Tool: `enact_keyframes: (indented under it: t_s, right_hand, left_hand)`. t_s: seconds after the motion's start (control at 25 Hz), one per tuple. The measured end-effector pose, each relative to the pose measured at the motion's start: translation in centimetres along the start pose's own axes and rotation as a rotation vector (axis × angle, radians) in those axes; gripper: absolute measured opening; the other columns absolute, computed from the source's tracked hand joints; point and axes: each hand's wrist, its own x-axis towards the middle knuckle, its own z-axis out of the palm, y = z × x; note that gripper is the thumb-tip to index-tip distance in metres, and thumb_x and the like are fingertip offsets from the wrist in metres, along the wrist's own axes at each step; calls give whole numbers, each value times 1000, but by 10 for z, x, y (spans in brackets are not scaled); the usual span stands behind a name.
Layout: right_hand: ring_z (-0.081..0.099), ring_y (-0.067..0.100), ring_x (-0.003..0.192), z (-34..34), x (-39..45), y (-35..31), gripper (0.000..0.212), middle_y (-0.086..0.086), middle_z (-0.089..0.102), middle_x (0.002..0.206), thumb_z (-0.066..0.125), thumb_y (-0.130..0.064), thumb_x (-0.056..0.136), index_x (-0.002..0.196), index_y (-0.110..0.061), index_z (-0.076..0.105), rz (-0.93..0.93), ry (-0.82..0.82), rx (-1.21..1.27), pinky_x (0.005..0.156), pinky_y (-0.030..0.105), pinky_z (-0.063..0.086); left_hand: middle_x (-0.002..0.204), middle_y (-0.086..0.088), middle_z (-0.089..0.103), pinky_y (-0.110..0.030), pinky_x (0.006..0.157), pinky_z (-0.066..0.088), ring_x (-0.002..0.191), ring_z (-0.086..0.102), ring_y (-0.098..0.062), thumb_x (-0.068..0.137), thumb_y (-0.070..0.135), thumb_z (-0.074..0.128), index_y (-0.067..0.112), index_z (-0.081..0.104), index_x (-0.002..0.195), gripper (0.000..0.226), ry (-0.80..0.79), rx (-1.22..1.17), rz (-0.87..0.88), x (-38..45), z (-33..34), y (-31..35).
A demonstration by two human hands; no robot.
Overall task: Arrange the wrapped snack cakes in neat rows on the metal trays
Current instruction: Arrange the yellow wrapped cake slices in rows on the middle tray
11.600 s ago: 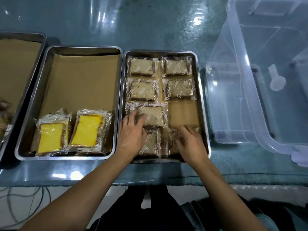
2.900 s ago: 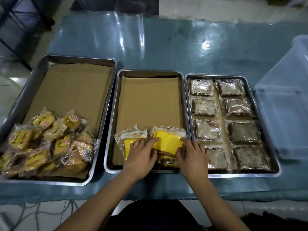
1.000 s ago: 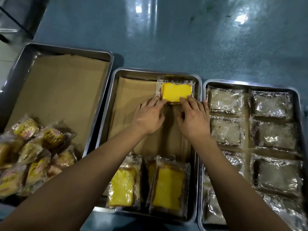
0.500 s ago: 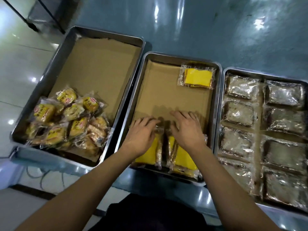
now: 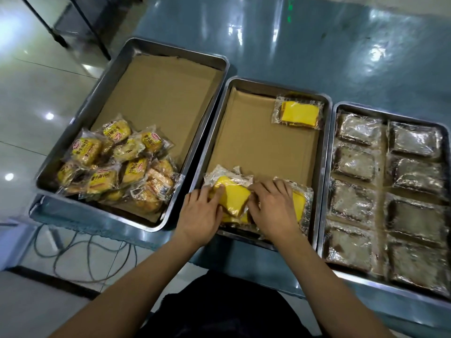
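Three metal trays lined with brown paper stand side by side. The middle tray (image 5: 324,152) has one wrapped yellow cake (image 5: 298,113) lying flat at its far right corner. At its near end, my left hand (image 5: 200,214) and my right hand (image 5: 274,209) both grip a tilted yellow cake (image 5: 233,195), raised above other yellow cakes. Another yellow cake (image 5: 300,203) lies partly under my right hand. The right tray (image 5: 332,167) holds brown wrapped cakes (image 5: 353,162) in two neat columns.
The left tray (image 5: 102,84) holds a loose heap of several small yellow-labelled bread packs (image 5: 117,164) at its near end; its far half is bare paper. The trays sit on a glossy teal table (image 5: 317,40). Cables (image 5: 73,254) hang below the table's left edge.
My hands have closed round one yellow cake at the near end and tipped it up off the pile. The camera has shifted slightly; the cake at the far corner has stayed put.
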Motion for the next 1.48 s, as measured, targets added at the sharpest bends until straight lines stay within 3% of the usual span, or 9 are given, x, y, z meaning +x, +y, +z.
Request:
enact_keyframes:
  t_s: [0.12, 0.28, 0.4, 0.6, 0.88, 1.0, 1.16, 1.32, 1.48]
  right_hand:
    - [53, 26, 100, 1, -9, -4, 20, -1, 64, 100, 56, -30, 89, 99, -21, 70, -13, -22, -54, 107, 46, 35]
    - [59, 26, 107, 9, -14, -9, 30, 1, 71, 100, 52, -33, 90, 113, -23, 68, 22, -113, -118, 113, 51, 27]
    - [60, 25, 110, 13, -14, -13, 39, 2, 73, 102, 48, -35, 90, 122, -22, 65, 33, -126, -93, 115, 53, 25]
    - [60, 18, 112, 18, -13, -17, 39, -2, 73, 107, 51, -33, 91, 125, -21, 65, 84, -28, 35, 118, 49, 26]
    - [56, 20, 116, 21, 29, -5, 46, 0, 69, 115, 49, -34, 91, 133, -19, 62, 147, 53, 149, 112, 50, 34]
    - [54, 23, 120, 22, 68, 9, 47, 2, 67, 120, 54, -32, 91, 137, -20, 58, 186, 35, 167, 113, 51, 33]
    - [47, 28, 128, 30, 101, 26, 53, 2, 58, 135, 58, -35, 93, 144, -25, 49, 228, -126, 107, 116, 52, 26]
    - [50, 26, 127, 34, 95, 28, 46, 1, 57, 136, 58, -33, 94, 139, -27, 54, 143, -112, 99, 114, 50, 30]
    - [45, 26, 135, 38, 93, 23, 50, 4, 48, 148, 53, -39, 97, 145, -28, 49, 113, -201, 31, 122, 53, 19]
  left_hand:
    - [123, -9, 51, -44, 94, 40, 109, 51, -32, 94, 42, 36, 23, 43, 144, 54, 26, 8, -2, 2, -4, -1]
    - [141, -15, 45, -52, 109, 31, 130, 40, -38, 90, 36, 54, 29, 50, 140, 50, 86, 5, -45, 2, -8, -5]
    - [137, -13, 53, -49, 111, 24, 133, 40, -36, 91, 36, 45, 28, 48, 141, 51, 75, -29, -41, 0, -5, -7]
    - [138, -5, 55, -44, 107, 34, 130, 42, -28, 92, 30, 41, 21, 51, 139, 49, 95, -173, -36, 3, -5, -1]
    - [143, -7, 50, -43, 108, 35, 131, 39, -26, 92, 35, 38, 15, 51, 142, 55, 146, -276, -50, 54, -15, 4]
    - [150, -5, 44, -43, 112, 29, 136, 33, -26, 94, 35, 43, 17, 46, 146, 55, 134, -246, -35, 96, -27, 3]
    - [160, -10, 29, -49, 119, 19, 148, 18, -34, 96, 35, 46, 22, 32, 153, 60, 10, -113, -70, 135, -31, 0]
    - [144, -12, 47, -51, 118, 25, 141, 31, -36, 92, 33, 49, 21, 45, 144, 54, 55, 21, 13, 124, -20, -2]
    - [146, -10, 47, -52, 120, 22, 146, 28, -35, 95, 40, 35, 21, 44, 147, 56, 27, 81, 53, 115, -12, -3]
